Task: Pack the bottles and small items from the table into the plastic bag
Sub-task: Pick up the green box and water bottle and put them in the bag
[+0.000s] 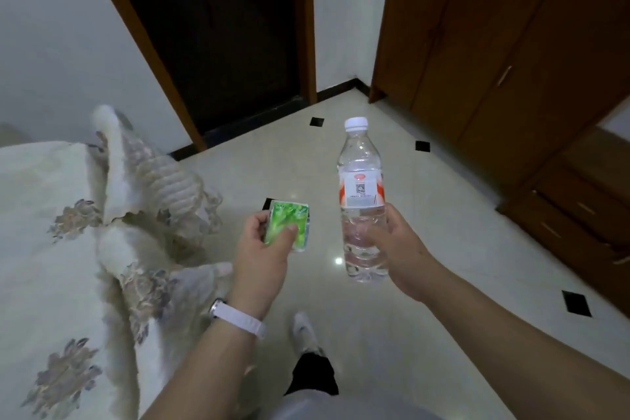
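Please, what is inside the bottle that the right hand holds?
The bottle holds clear liquid, filling most of it. Its label and the right hand cover the middle part.

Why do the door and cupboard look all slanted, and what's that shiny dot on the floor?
Head view: the wide-angle lens slants the dark doorway and brown wooden cupboard; the white dot is light glare on the glossy cream tiled floor.
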`<move>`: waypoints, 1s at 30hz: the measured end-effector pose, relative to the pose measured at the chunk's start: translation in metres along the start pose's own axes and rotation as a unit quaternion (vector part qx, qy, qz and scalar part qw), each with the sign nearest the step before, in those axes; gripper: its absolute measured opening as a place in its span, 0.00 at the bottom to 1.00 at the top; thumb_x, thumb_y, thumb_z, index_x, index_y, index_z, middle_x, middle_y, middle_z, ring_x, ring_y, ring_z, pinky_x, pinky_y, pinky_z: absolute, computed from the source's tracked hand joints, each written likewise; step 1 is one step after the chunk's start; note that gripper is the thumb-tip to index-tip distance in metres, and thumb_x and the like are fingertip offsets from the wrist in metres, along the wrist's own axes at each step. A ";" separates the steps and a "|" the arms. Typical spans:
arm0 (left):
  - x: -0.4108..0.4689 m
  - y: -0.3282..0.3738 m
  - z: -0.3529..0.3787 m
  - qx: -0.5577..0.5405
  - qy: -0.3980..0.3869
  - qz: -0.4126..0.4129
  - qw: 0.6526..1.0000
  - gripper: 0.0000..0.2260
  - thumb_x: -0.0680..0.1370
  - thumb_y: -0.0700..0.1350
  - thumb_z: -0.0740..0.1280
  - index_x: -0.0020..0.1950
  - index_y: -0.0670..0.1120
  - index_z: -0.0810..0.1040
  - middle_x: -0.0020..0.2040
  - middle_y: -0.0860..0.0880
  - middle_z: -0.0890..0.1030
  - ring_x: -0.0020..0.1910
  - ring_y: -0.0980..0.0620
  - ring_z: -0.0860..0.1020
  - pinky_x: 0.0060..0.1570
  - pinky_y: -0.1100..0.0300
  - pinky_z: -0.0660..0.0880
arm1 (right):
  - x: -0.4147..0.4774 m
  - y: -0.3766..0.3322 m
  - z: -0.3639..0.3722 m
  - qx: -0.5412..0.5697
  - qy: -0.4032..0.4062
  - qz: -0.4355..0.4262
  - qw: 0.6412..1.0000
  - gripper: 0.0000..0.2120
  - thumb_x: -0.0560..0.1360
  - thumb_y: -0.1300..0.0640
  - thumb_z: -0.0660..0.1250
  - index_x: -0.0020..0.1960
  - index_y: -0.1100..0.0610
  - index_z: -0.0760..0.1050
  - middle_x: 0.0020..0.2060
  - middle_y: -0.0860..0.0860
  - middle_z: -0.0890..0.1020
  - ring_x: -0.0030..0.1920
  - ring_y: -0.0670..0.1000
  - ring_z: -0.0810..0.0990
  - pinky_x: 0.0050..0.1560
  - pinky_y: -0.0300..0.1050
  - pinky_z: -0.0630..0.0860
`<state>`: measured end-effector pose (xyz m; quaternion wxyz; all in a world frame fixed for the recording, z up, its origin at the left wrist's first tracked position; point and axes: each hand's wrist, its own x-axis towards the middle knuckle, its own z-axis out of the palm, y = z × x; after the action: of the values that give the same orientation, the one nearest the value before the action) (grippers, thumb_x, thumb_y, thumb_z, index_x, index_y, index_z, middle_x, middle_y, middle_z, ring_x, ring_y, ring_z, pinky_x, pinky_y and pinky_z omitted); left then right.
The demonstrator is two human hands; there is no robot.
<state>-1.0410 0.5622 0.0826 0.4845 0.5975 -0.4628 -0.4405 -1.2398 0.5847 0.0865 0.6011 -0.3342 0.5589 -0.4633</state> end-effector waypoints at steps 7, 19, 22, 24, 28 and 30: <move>0.153 0.028 0.017 0.002 -0.032 0.037 0.999 0.07 0.75 0.37 0.72 0.50 0.42 0.77 0.41 0.49 0.81 0.35 0.60 0.77 0.36 0.65 0.75 | 0.115 -0.073 0.018 -0.039 0.055 -0.020 0.998 0.14 0.75 0.63 0.69 0.59 0.51 0.75 0.48 0.52 0.85 0.48 0.56 0.85 0.46 0.55 0.82; 0.323 0.054 0.031 0.030 -0.029 0.038 0.998 0.07 0.75 0.39 0.71 0.51 0.45 0.77 0.44 0.51 0.81 0.36 0.63 0.78 0.36 0.69 0.74 | 0.269 -0.132 0.055 -0.063 0.037 -0.046 0.996 0.11 0.78 0.58 0.67 0.59 0.50 0.74 0.49 0.49 0.85 0.48 0.53 0.85 0.50 0.52 0.82; 0.362 0.053 0.035 0.036 -0.013 0.026 0.999 0.07 0.75 0.39 0.71 0.51 0.45 0.77 0.44 0.51 0.82 0.37 0.61 0.79 0.38 0.67 0.75 | 0.322 -0.136 0.061 -0.066 0.022 -0.030 0.997 0.12 0.77 0.59 0.68 0.59 0.52 0.74 0.50 0.53 0.85 0.49 0.57 0.84 0.53 0.58 0.81; 0.394 0.054 0.037 0.039 0.006 0.018 0.999 0.07 0.75 0.39 0.71 0.51 0.46 0.77 0.44 0.51 0.82 0.39 0.59 0.79 0.38 0.67 0.75 | 0.363 -0.143 0.068 -0.065 0.008 -0.024 0.998 0.11 0.77 0.58 0.68 0.59 0.51 0.74 0.51 0.53 0.84 0.49 0.56 0.85 0.51 0.56 0.82; 0.465 0.060 0.045 0.064 0.059 0.005 0.996 0.07 0.75 0.40 0.71 0.49 0.50 0.77 0.44 0.52 0.82 0.39 0.60 0.79 0.40 0.65 0.75 | 0.451 -0.169 0.080 -0.070 -0.031 -0.018 0.997 0.11 0.77 0.57 0.68 0.57 0.47 0.74 0.51 0.49 0.83 0.48 0.50 0.84 0.48 0.48 0.82; 0.500 0.070 0.052 0.078 0.082 0.009 0.994 0.08 0.75 0.39 0.71 0.47 0.52 0.76 0.43 0.53 0.81 0.36 0.64 0.78 0.38 0.68 0.74 | 0.494 -0.188 0.084 -0.066 -0.051 -0.012 0.996 0.13 0.76 0.57 0.69 0.59 0.48 0.74 0.51 0.49 0.83 0.49 0.51 0.84 0.52 0.52 0.82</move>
<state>-1.0091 0.0564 0.1056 0.4764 0.6634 -0.4598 -0.3486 -1.2182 0.0499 0.0933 0.5996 -0.4034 0.5527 -0.4150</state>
